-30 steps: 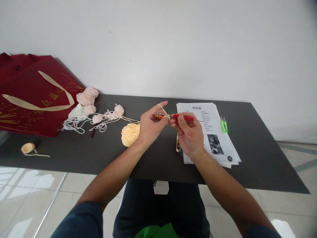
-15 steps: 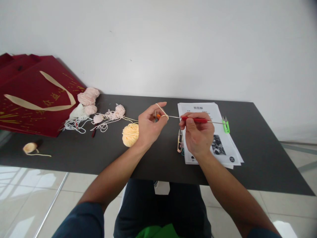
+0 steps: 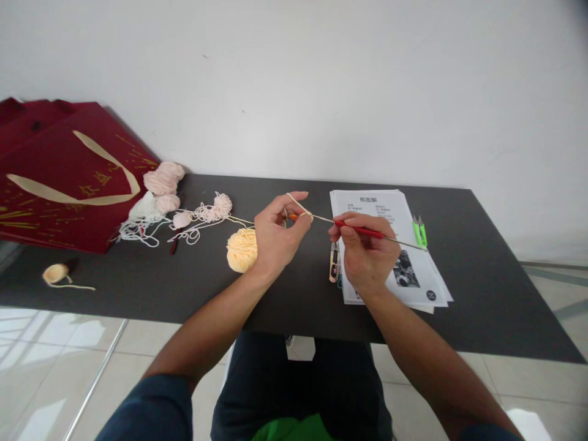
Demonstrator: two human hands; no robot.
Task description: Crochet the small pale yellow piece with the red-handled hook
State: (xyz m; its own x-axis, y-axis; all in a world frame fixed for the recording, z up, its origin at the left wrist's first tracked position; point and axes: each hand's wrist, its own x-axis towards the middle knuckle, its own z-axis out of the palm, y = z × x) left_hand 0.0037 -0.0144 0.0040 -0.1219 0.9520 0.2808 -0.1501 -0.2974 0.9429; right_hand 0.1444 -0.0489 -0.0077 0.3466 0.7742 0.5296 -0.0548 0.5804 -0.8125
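Note:
Pinched in my right hand point(image 3: 371, 248) is a crochet hook point(image 3: 362, 230) with a red grip and metal ends. Its left tip meets a small bit of pale yellow yarn work point(image 3: 309, 215) that my left hand point(image 3: 281, 236) pinches between thumb and fingers. A yarn strand point(image 3: 296, 201) runs taut over the raised left forefinger. Something small and orange point(image 3: 293, 217) shows between the left fingers, too hidden to name. Just left of that wrist, a yellow yarn ball point(image 3: 242, 250) rests on the dark table.
Printed sheets point(image 3: 381, 288) lie under my right hand, with green thread snips point(image 3: 419, 233) at their right edge and a pinkish cutter-like tool point(image 3: 333, 263) at their left. Pink yarn point(image 3: 164, 179), tangled strands point(image 3: 211, 211), a red bag point(image 3: 59, 184) and a small yellow crocheted piece point(image 3: 56, 273) are leftward.
The hook has tilted, its right end dropping below the green snips. My right hand has shifted slightly down, and my left hand a little left, still pinching the yarn work.

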